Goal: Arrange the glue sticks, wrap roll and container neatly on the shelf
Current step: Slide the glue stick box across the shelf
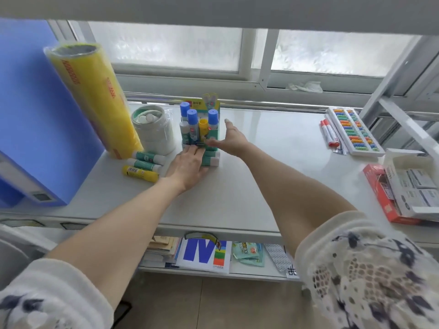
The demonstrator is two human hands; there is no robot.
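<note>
Hands (190, 165) beside upright (caps-up) glue sticks (198, 122)

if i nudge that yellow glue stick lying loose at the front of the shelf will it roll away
Probably yes: the yellow glue stick is a smooth cylinder lying on its side on the glossy white shelf, so a sideways nudge should set it rolling. It looks small, plastic and likely light, so little force is needed. The green glue sticks just behind it might stop it going backward.

Both hands, left hand (190, 166) and right hand (231, 141), against the glue-stick display box (202, 129) on the shelf (273, 162).
</note>
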